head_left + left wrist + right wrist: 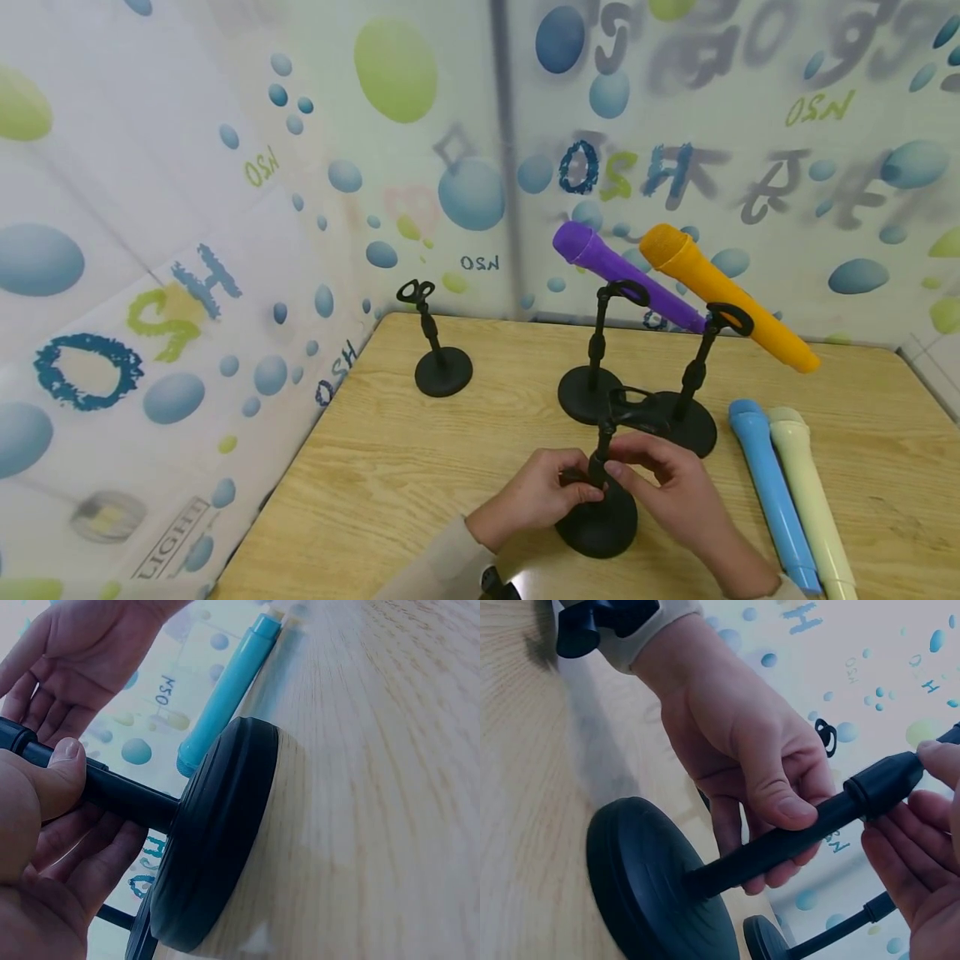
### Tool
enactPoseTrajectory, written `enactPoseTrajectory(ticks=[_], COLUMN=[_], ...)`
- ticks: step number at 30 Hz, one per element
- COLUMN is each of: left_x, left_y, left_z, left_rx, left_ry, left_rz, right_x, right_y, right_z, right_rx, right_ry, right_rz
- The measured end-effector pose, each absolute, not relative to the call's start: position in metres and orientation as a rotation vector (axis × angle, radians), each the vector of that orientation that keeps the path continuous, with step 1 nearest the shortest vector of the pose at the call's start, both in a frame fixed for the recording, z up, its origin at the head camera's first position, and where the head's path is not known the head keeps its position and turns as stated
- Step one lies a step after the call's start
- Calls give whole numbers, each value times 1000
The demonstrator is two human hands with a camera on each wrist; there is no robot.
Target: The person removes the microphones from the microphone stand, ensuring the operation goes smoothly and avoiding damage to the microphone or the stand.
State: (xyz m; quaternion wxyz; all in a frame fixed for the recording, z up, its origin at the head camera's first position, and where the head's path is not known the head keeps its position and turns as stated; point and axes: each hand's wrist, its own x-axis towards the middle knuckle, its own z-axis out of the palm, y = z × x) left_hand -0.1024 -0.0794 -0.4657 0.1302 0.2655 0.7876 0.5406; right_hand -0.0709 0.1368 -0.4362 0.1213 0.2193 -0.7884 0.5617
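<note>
A black desktop microphone stand rests on its round base near the table's front. My left hand grips its pole below the collar, thumb on one side and fingers curled behind. At the collar, my right hand pinches the stand between thumb and fingertips. The clip at the top of this stand holds no microphone. Behind it, a purple microphone and an orange microphone sit tilted in the clips of two more black stands.
Another black stand with a bare clip is at the back left. A blue microphone and a cream microphone lie side by side to the right of my right hand. Patterned walls border the wooden table behind and left.
</note>
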Motion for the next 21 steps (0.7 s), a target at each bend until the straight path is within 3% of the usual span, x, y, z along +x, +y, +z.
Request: enactPoseTrajectory(ticks=[21], left_x=[-107], left_y=[-80], left_z=[-467], left_rx=[896], left_ry=[2324], left_rz=[1516], right_x=[-62], right_y=[114], right_z=[-440], right_rx=[494], right_ry=[-2214], right_rz=[1630])
